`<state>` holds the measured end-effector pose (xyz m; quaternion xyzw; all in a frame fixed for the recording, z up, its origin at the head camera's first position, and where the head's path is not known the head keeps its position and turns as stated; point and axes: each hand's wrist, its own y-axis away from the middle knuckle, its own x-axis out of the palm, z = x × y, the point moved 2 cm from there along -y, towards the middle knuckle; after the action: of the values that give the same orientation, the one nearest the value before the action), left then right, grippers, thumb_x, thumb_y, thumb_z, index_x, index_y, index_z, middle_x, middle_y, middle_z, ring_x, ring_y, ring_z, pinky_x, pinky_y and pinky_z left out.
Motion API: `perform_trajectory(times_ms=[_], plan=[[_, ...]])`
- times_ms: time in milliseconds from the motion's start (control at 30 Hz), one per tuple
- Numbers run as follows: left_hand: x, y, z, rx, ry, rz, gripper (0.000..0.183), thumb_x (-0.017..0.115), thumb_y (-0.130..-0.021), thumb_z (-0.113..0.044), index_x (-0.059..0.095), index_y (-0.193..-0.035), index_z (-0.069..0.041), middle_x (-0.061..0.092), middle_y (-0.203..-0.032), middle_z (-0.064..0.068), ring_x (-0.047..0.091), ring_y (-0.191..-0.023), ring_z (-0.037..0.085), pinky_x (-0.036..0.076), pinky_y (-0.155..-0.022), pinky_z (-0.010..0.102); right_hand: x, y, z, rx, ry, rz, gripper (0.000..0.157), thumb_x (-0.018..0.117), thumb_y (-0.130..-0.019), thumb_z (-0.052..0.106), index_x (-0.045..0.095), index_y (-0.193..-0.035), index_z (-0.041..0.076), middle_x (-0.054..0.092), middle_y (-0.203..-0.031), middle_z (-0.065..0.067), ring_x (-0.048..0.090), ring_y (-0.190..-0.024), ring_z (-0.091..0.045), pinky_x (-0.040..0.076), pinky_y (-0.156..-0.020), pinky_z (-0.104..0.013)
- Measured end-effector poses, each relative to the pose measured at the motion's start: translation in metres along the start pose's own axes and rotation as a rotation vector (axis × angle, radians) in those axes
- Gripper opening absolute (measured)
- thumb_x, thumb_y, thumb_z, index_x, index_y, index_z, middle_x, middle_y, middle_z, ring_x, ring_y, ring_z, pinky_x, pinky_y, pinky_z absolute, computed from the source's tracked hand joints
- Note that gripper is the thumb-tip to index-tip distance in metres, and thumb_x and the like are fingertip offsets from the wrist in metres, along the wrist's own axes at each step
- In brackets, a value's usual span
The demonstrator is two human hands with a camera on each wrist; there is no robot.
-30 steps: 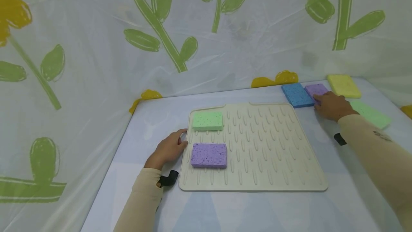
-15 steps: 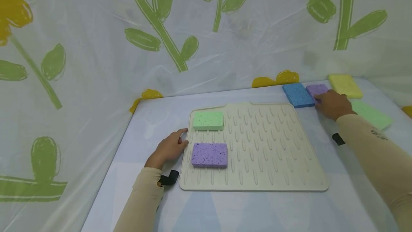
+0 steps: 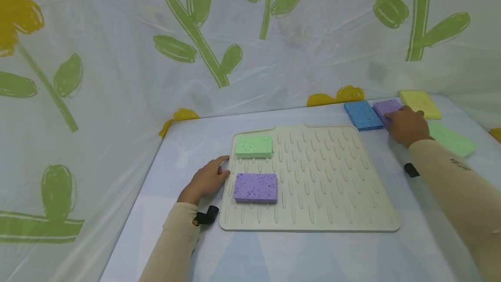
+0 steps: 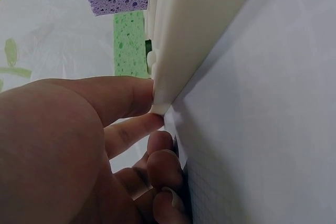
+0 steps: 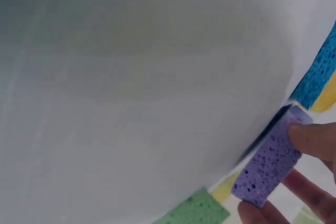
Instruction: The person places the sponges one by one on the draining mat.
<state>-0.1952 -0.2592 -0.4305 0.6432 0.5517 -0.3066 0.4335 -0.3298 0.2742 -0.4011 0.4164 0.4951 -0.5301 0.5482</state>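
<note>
At the far right of the head view, my right hand (image 3: 409, 126) pinches a purple sponge (image 3: 385, 107). In the right wrist view its thumb (image 5: 315, 139) lies on the speckled edge of that sponge (image 5: 268, 161), with fingers at the other side; a dark gap shows along the sponge's lower edge. My left hand (image 3: 206, 179) rests at the left side of a cream ridged mat (image 3: 325, 177). The left wrist view has the thumb (image 4: 123, 95) touching the mat's edge (image 4: 184, 30), the forefinger near its corner and the other fingers loosely bent on the table.
On the mat lie a green sponge (image 3: 253, 146) and, nearer me, another purple sponge (image 3: 256, 187). Around my right hand are a blue sponge (image 3: 363, 115), a yellow sponge (image 3: 420, 103) and a flat green sponge (image 3: 451, 137). A flower-patterned curtain (image 3: 305, 64) hangs behind the table.
The purple sponge at my right hand has risen slightly and tilted, its near edge held between thumb and fingers. My left hand stays at the mat's edge.
</note>
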Motion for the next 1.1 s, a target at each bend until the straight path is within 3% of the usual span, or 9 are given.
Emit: perform_trajectory(times_ms=[133, 333, 633, 833, 1100], plan=[[-0.001, 0.0, -0.002, 0.01, -0.005, -0.007, 0.055, 0.056, -0.1, -0.03, 0.041, -0.153, -0.02, 0.055, -0.093, 0.004, 0.052, -0.078, 0.017, 0.038, -0.064, 0.031, -0.008, 0.005, -0.002, 0.001, -0.009, -0.052, 0.036, 0.047, -0.099, 0.004, 0.055, -0.132, -0.009, 0.045, -0.124, -0.043, 0.044, -0.106, -0.064, 0.036, -0.093, -0.074], [-0.003, 0.0, 0.0, 0.004, -0.004, -0.005, 0.056, 0.056, -0.1, -0.03, 0.041, -0.153, -0.02, 0.055, -0.093, 0.004, 0.052, -0.078, 0.017, 0.039, -0.064, 0.031, -0.011, 0.009, -0.001, 0.011, -0.038, -0.066, 0.037, 0.048, -0.098, 0.0, 0.054, -0.134, -0.009, 0.044, -0.124, -0.041, 0.041, -0.104, -0.059, 0.039, -0.09, -0.069], [-0.003, 0.001, 0.002, -0.011, -0.008, 0.005, 0.056, 0.056, -0.101, -0.031, 0.04, -0.153, -0.02, 0.054, -0.096, 0.005, 0.051, -0.08, 0.018, 0.039, -0.065, 0.031, -0.013, 0.015, 0.004, -0.103, -0.065, -0.12, 0.042, 0.05, -0.09, -0.009, 0.057, -0.131, -0.009, 0.047, -0.123, -0.041, 0.044, -0.104, -0.059, 0.039, -0.089, -0.066], [-0.002, 0.003, 0.0, -0.016, -0.002, 0.009, 0.057, 0.056, -0.101, -0.032, 0.039, -0.154, -0.02, 0.054, -0.096, 0.005, 0.051, -0.081, 0.019, 0.039, -0.065, 0.032, -0.014, 0.018, 0.013, -0.168, -0.071, -0.132, 0.041, 0.056, -0.09, -0.008, 0.06, -0.13, -0.006, 0.051, -0.12, -0.039, 0.046, -0.104, -0.056, 0.04, -0.09, -0.065], [-0.001, 0.001, -0.002, -0.01, -0.004, 0.008, 0.056, 0.055, -0.101, -0.031, 0.039, -0.154, -0.021, 0.054, -0.096, 0.005, 0.052, -0.08, 0.019, 0.039, -0.065, 0.032, -0.018, 0.021, 0.036, -0.299, -0.062, -0.16, 0.039, 0.054, -0.092, -0.007, 0.064, -0.129, -0.001, 0.054, -0.118, -0.036, 0.05, -0.104, -0.053, 0.041, -0.09, -0.062]])
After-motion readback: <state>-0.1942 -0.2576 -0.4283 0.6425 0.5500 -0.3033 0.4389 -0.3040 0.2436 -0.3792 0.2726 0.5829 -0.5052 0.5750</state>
